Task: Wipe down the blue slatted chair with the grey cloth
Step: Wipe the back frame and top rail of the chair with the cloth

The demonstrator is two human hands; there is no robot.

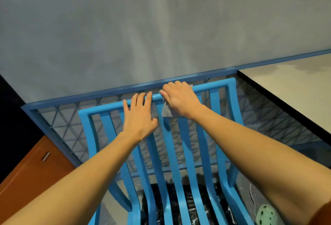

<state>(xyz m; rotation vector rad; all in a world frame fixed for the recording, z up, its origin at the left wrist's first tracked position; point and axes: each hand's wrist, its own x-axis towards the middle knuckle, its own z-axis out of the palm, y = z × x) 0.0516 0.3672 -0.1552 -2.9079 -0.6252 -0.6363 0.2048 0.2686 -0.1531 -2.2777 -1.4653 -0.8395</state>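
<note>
The blue slatted chair (186,153) stands in front of me, its back facing a blue-framed mesh railing. My right hand (179,99) presses the grey cloth (166,111) onto the chair's top rail near the middle, fingers curled over the rail and the cloth; a corner of the cloth hangs below the hand. My left hand (139,115) rests on the top rail just to the left, fingers hooked over its edge, palm against the upper slats.
A blue-framed wire mesh railing (68,124) runs behind the chair below a grey wall. A pale table top with a dark edge (286,88) lies at the right. An orange cabinet (34,167) stands at the lower left. A green clog (266,215) lies at the bottom right.
</note>
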